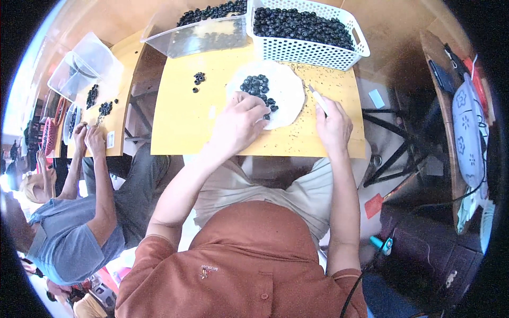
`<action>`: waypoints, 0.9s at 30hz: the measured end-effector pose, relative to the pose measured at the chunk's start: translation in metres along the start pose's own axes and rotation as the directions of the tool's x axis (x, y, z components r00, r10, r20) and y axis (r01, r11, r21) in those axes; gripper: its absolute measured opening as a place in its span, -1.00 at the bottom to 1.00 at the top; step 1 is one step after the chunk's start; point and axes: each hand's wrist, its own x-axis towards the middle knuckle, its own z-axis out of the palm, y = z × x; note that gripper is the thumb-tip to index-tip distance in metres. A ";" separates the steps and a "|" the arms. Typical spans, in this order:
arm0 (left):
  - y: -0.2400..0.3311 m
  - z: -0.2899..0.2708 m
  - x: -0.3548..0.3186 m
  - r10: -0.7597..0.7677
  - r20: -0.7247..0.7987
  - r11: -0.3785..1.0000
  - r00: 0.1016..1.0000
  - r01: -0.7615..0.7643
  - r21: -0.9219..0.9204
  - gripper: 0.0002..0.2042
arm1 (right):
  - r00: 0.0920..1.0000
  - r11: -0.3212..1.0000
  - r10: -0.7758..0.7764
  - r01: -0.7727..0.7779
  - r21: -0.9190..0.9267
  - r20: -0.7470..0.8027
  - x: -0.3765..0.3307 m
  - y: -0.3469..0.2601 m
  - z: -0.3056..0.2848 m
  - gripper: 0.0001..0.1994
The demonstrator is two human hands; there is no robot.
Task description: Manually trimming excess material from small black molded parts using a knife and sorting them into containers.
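My left hand (241,121) is over the lower left of a white plate (292,100), its fingers bent and drawn together at the edge of a cluster of small black round pieces (255,85). Some of these pieces show a hole in the middle. What the fingertips pinch, if anything, is hidden. At the plate's right side, my right hand (334,124) grips a slim knife (320,100) with a pale handle, its tip pointing up and left, away from the pieces. Three or so more black pieces (199,79) lie on the yellow tabletop (180,116) to the left.
A white perforated basket (307,54) full of black pieces stands at the back. Beside it, a clear plastic bin (207,42) holds more. Dark crumbs dot the tabletop by the plate. To the left, a co-worker's hands (94,139) work at another yellow table.
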 end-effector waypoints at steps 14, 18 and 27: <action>-0.007 0.005 0.012 0.010 0.125 0.999 0.992 -0.014 0.036 -0.90 | 1.000 0.999 -0.032 0.032 -0.008 0.001 0.000 0.001 0.000 -0.77; -0.008 0.004 0.010 0.037 0.124 0.996 0.992 -0.046 0.074 -0.89 | 0.999 0.999 -0.040 0.040 -0.002 -0.018 0.000 0.003 0.001 -0.77; -0.010 0.006 0.005 0.098 0.112 0.995 0.989 -0.099 0.009 -0.88 | 0.998 0.998 -0.059 0.059 -0.015 -0.010 0.000 0.004 0.001 -0.77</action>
